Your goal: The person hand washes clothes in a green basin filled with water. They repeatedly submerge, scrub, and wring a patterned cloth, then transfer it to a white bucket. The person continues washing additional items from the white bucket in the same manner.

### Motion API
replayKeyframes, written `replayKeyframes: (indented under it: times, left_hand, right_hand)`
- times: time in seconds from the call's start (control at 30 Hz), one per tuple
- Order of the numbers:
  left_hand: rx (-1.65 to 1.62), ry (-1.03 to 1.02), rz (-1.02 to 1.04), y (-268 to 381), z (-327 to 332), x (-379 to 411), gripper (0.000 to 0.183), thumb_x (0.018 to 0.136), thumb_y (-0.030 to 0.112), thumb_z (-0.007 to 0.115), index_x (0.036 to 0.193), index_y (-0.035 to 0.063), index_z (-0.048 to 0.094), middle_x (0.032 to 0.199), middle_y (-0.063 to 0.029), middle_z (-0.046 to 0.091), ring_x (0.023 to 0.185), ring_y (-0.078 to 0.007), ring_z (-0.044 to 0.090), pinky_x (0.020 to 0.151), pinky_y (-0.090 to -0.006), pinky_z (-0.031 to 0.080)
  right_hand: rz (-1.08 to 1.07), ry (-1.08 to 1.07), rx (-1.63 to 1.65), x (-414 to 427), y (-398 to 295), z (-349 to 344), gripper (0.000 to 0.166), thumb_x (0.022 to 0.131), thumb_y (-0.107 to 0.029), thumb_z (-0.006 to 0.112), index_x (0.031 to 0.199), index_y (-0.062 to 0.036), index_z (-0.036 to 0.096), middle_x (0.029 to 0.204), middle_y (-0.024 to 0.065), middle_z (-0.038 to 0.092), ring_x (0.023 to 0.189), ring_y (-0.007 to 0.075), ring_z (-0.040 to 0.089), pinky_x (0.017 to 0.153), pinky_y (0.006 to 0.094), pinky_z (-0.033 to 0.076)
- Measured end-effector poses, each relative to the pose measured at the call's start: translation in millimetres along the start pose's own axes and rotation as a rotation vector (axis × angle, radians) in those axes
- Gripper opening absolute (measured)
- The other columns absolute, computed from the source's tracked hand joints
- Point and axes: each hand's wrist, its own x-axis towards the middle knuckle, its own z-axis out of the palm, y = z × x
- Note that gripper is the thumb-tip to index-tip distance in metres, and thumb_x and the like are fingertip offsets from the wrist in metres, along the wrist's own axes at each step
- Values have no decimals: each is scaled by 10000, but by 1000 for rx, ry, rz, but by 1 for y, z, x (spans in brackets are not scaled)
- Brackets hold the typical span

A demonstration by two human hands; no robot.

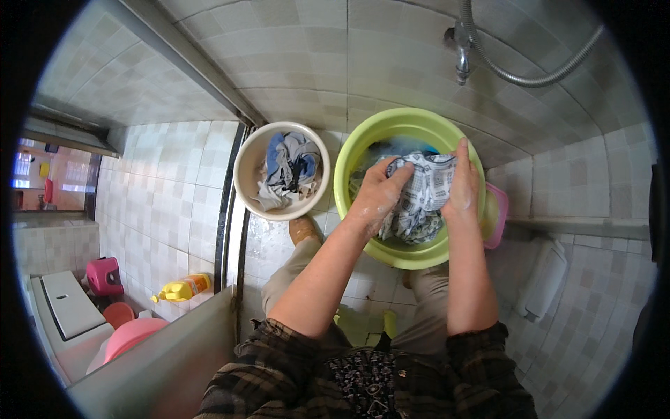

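Note:
Both hands hold up a white garment with a dark print (426, 180) over a large lime-green plastic basin (343, 180). My left hand (378, 194) grips its left side near a dark-edged opening, with suds on the wrist. On the other side, my right hand (462, 183) has the cloth between thumb and palm, its fingers pointing up along the edge. The lower part of the garment hangs bunched into the basin. Behind it are cloudy water and a bit of something blue (430, 149). What else lies in the basin is mostly hidden.
Left of the green basin stands a cream basin (241, 175) with grey, blue and white clothes (293, 162). A pink-rimmed container (500, 214) sits at right. On the wall are a metal tap (461, 60) and hose (534, 82). Beyond the door track lies a yellow bottle (183, 288).

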Motion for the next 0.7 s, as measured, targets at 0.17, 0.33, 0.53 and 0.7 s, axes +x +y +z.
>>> replayKeyframes:
  times: [0.17,0.33,0.53,0.7]
  left_hand:
    - [18,26,-19,1,-3,0,211,905,194,515,994,19,591,847,-7,615,727,-88,545,681,-246,444]
    - [-66,-9,-85,4,-5,4,237,830,4,425,1010,-18,578,849,-42,612,712,-115,549,666,-233,440]
    - [285,-94,111,-9,-12,6,186,866,106,506,945,-46,579,797,-26,607,675,-98,530,624,-251,443]
    - [300,200,268,-18,-9,15,241,908,219,528,890,-10,599,746,-14,612,628,-77,523,580,-237,439]
  right_hand:
    - [1,-27,27,5,3,-6,424,877,-444,527,850,-21,516,720,46,558,638,143,567,582,279,484]
    - [15,-33,18,7,-2,-13,400,880,-429,532,804,-37,520,717,48,568,628,133,569,560,267,479]
    - [6,25,50,5,-13,-12,402,884,-421,530,792,-30,535,715,41,575,610,124,570,546,262,478]
    - [-264,27,-166,2,-13,-12,324,882,-353,544,797,-40,545,699,36,567,612,129,571,541,269,470]
